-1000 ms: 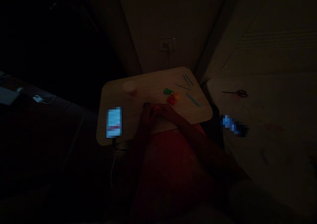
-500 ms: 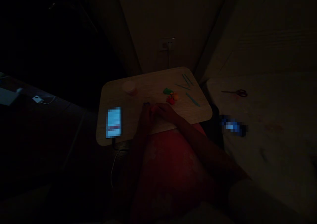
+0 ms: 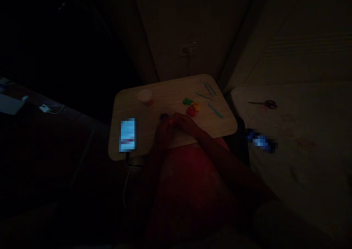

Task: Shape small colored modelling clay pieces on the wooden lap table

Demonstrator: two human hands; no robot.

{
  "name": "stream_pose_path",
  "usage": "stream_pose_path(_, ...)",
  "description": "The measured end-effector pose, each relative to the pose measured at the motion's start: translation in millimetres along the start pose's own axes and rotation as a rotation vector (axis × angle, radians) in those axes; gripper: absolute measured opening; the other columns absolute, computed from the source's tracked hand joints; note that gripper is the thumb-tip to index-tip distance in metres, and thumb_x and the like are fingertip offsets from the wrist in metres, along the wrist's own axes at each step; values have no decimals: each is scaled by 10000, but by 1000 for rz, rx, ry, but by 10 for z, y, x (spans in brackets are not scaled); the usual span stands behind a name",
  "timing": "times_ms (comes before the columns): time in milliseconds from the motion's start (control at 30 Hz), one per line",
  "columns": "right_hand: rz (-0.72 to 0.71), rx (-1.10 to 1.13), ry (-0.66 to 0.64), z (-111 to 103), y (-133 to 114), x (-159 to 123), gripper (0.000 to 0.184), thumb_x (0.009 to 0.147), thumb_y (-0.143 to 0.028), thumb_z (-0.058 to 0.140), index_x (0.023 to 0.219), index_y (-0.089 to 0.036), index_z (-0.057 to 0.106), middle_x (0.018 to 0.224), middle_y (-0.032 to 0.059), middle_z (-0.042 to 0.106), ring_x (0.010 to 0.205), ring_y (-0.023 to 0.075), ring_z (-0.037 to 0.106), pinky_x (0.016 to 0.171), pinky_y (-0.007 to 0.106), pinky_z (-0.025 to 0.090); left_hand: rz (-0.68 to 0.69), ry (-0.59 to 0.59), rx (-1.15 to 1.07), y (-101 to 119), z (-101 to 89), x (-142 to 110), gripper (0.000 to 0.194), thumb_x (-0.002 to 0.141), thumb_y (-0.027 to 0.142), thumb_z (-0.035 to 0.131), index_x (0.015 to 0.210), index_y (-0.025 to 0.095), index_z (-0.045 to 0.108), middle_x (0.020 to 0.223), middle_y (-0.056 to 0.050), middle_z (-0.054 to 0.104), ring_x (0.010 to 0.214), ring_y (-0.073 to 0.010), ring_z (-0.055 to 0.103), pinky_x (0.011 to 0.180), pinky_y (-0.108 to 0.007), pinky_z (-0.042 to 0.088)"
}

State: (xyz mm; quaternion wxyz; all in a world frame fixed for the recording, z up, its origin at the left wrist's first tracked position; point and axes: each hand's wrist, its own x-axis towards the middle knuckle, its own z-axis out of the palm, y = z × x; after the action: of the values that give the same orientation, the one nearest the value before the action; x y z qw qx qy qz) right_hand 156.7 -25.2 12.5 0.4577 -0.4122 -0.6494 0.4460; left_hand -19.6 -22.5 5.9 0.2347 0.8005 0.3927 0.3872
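Glowing rectangular phone screen (image 3: 128, 135) blurred out, small blue object on the pale bed (image 3: 261, 142) likewise blurred, tiny pink piece between both hands' fingertips (image 3: 171, 122) too dim to identify

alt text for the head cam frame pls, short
In a very dark room, a person's left hand and right hand meet over a small pink piece on a light wooden lap table. Coloured clay lumps, thin teal tools and a lit phone lie on it.
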Motion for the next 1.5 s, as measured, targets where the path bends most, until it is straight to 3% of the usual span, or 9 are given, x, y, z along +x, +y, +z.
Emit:
stream_pose_path(300,9,-30,-8,-5,18,1,498,1010,-624,468,777,-196,569,731,3,600,707,146,522,709,283,417,-3,21,32,16,-15,10,395,1095,496,368,1024,198,618,988,-98,671,917,-234,634,871,-387,515)
stream_pose_path(433,29,-49,-16,-12,7,11,450,980,-575,546,744,-192,552,704,-13,561,690,136,491,662,267,386,-87,-21,18,38,-38,-17,337,1077,479,423,1093,197,606,1017,-102,683,903,-239,645,850,-379,518)
stream_pose_path(567,19,-57,19,2,3,17,385,952,-521,586,753,-192,558,706,-20,532,686,133,473,647,266,361,-68,-51,-67,73,-66,-26,385,1055,527,453,1147,195,625,1066,-110,697,959,-255,658,887,-387,518)
stream_pose_path(700,1,-104,16,8,-17,16,364,959,-489,549,736,-203,521,683,-22,514,669,134,441,638,271,350,-131,0,-137,101,-50,-8,526,1079,594,336,1063,194,678,955,-90,712,880,-238,661,856,-379,514)
stream_pose_path(833,-20,-78,18,4,-36,8,370,959,-494,548,733,-203,512,687,-26,496,665,129,423,651,272,358,-184,32,-226,97,-42,15,561,1049,643,404,989,188,727,928,-75,743,852,-226,672,801,-353,525)
stream_pose_path(1000,-12,41,11,6,-33,-9,377,951,-510,598,744,-200,541,696,-31,474,660,124,418,642,265,359,-250,104,-290,59,-43,15,612,1026,667,421,781,186,708,699,-39,665,646,-189,586,603,-318,455)
stream_pose_path(1100,-55,49,16,8,-15,-12,356,959,-498,599,773,-194,579,726,-20,507,682,131,445,657,270,370,-266,76,-296,40,-22,10,569,1013,628,489,694,191,664,647,-23,619,625,-180,564,599,-313,440)
stream_pose_path(1267,-82,11,37,2,29,-3,372,963,-521,573,773,-202,554,732,-18,507,704,141,457,671,278,368,-241,-20,-267,54,-33,25,469,994,583,567,745,193,643,679,-4,606,658,-168,562,643,-302,438)
stream_pose_path(1500,-25,-27,31,-9,19,-3,370,972,-511,537,762,-207,534,728,-12,514,706,149,464,666,285,368,-191,-115,-160,53,-60,30,451,1023,576,494,835,192,637,717,-8,606,672,-173,560,635,-298,427)
